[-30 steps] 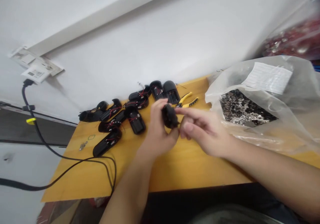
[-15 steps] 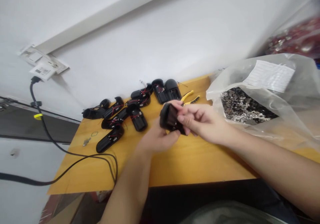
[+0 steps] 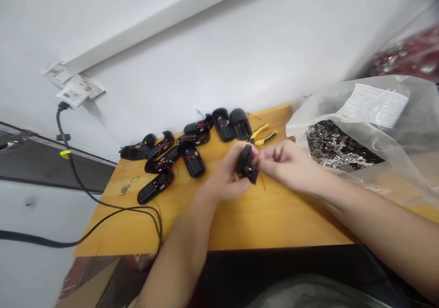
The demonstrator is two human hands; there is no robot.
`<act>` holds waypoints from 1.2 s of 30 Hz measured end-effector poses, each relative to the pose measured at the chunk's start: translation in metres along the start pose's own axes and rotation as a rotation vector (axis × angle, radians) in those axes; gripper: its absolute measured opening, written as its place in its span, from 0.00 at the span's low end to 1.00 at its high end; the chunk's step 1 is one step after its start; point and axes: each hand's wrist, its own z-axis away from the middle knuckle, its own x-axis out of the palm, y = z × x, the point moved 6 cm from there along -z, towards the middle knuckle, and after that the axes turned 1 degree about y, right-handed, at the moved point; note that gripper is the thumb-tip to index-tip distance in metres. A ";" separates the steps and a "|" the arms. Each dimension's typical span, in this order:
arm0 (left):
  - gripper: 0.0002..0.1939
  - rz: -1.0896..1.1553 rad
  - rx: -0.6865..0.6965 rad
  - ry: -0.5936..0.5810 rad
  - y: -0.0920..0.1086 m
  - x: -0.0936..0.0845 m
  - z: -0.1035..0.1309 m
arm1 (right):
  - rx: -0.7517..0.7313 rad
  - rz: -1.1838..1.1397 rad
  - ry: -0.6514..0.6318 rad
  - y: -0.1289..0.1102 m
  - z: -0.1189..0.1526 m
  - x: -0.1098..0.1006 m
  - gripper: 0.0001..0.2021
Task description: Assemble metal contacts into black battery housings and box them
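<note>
Black part (image 3: pixel 244 161), apparently wired, in left hand (image 3: pixel 229 173)

Half a second ago the black plastic housing (image 3: pixel 244 161) showed its hollow inner side; now it is turned nearly edge-on in the left hand (image 3: pixel 228 175). The right hand (image 3: pixel 288 166) has let go of the housing's edge, its fingertips now drawn together beside the open side, apparently pinching a thin red wire (image 3: pixel 263 182). A length of that wire has come into view, dangling below the housing.

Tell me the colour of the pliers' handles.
Yellow with black, on the pliers' handles; the head view shows it.
</note>
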 end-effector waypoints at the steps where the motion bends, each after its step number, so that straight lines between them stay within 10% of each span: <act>1: 0.27 -0.044 0.020 -0.012 0.004 -0.001 0.000 | 0.021 -0.008 -0.007 0.001 0.000 0.000 0.20; 16: 0.29 0.630 -0.222 0.046 -0.018 0.006 0.004 | 0.015 -0.103 -0.026 -0.006 0.002 0.008 0.20; 26: 0.26 0.324 -0.309 0.332 -0.026 -0.019 0.002 | -0.087 -0.158 -0.142 -0.015 0.009 0.021 0.11; 36: 0.35 0.659 -0.363 0.297 -0.032 -0.015 0.004 | -0.386 0.279 0.128 -0.028 0.017 -0.004 0.10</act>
